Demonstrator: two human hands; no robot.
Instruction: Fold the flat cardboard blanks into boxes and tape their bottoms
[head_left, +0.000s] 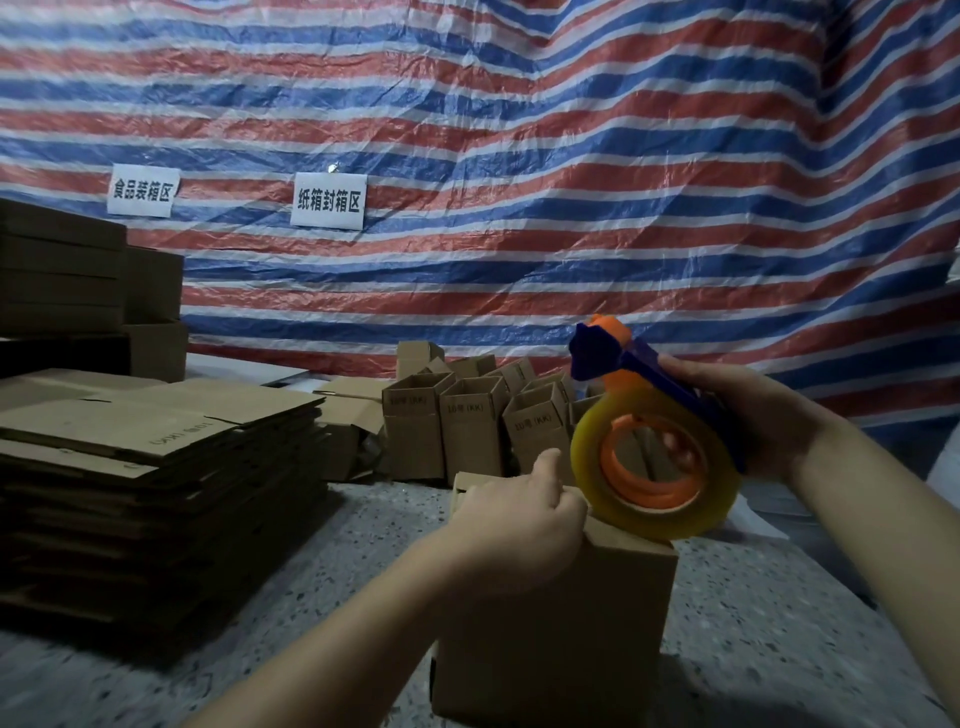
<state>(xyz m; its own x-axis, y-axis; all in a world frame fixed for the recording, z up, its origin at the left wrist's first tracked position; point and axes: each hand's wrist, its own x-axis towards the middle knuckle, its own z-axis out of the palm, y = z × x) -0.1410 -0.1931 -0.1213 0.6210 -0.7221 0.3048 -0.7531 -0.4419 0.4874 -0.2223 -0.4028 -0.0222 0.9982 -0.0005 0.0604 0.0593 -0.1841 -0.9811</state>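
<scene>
Speckled grey terrazzo floor (753, 623), red/white/blue striped tarp wall (519, 156) behind w/ two white paper signs (328, 200). Tall stack of flat brown cardboard blanks (156, 467) at left; group of small folded open-top boxes (467, 415) near the tarp. Center front: plain brown cardboard box (550, 634) standing on the floor, flaps closed on top. Left hand (519, 514) rests on its top edge, fingers curled, pinching at the tape end. Right hand (763, 415) grips blue/orange tape dispenser w/ yellowish clear roll (654, 457), roll touching box top.

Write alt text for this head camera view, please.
A person's right hand holds a tape dispenser over a cardboard box while the left hand pinches at its top. Flat cardboard is stacked to the left.
</scene>
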